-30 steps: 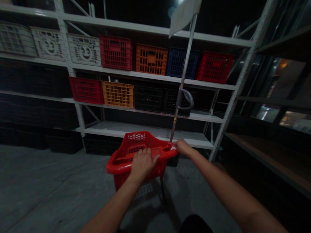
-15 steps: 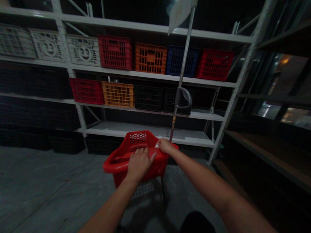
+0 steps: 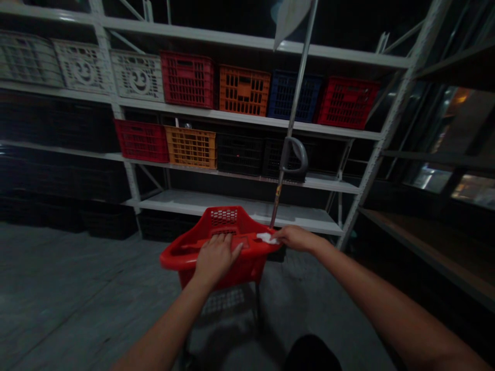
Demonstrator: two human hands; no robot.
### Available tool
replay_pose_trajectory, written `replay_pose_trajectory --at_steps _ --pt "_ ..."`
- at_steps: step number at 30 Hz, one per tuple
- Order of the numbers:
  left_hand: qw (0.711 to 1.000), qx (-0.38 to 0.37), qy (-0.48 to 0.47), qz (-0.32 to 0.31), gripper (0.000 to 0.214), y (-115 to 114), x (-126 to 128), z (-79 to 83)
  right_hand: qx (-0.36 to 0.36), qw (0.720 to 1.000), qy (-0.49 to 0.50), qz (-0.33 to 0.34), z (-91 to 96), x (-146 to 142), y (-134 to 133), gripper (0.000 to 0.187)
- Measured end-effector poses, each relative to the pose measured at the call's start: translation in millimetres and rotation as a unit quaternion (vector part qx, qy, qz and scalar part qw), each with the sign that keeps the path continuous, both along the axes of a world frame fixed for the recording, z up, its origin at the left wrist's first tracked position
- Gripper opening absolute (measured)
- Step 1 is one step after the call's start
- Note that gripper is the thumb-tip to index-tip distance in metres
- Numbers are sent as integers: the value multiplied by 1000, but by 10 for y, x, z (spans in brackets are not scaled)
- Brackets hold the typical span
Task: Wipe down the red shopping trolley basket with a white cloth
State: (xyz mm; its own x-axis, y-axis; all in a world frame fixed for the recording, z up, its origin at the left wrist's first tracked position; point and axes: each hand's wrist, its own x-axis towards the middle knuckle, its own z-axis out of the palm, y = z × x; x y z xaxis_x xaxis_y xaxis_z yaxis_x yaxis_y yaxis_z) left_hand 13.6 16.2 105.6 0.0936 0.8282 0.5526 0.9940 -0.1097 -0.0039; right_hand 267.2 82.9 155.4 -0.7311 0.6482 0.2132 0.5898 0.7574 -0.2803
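A red plastic shopping cart (image 3: 228,275) stands in front of me, its far end toward the shelves. Draped over the near handle bar, my left hand (image 3: 217,257) grips it with the thumb apart from the fingers. A small crumpled white cloth or tissue (image 3: 266,237) lies against the handle's right end. My right hand (image 3: 294,238) pinches that white piece by its right side. A metal pole (image 3: 297,95) with a grey loop grip rises from the cart's right side.
A white metal rack (image 3: 247,117) spans the back, holding an orange crate (image 3: 245,90), a blue crate (image 3: 294,96), a yellow crate (image 3: 191,148) and several others. At right stands a dark shelf unit (image 3: 429,247). Grey concrete floor (image 3: 77,288) lies around the cart.
My right hand has slid to the right along the handle, and more of the white piece now shows. My left hand stays on the handle. The view has shifted slightly.
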Motion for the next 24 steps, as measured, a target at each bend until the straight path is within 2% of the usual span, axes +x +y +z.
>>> replay_pose_trajectory --at_steps 3,5,7,10,12,13,16,17,20,24 --pt "1000 0 7 3 52 -11 -7 2 -24 987 146 -56 80 269 12 26" --pt "1000 2 14 6 52 -15 -2 8 -53 963 239 -107 50 369 48 25" --pt "1000 2 21 3 53 -15 9 16 -51 944 288 -153 -25 397 68 19" --pt "1000 -1 26 4 52 -11 27 30 76 900 383 -195 -164 344 18 14" --pt "1000 -4 24 9 52 -8 37 35 157 869 428 -192 -269 283 -75 13" --pt "1000 -5 21 10 52 -8 41 36 173 875 417 -173 -324 253 -132 12" --pt "1000 -6 13 9 52 -12 46 34 134 950 273 -72 -479 182 -274 9" --pt "1000 -6 11 9 52 -13 47 32 114 966 228 -45 -515 167 -295 8" --pt "1000 -6 12 13 53 -15 47 30 87 978 188 -35 -541 139 -247 15" --pt "1000 -7 23 17 53 -15 45 36 74 986 142 -39 -463 136 -70 31"
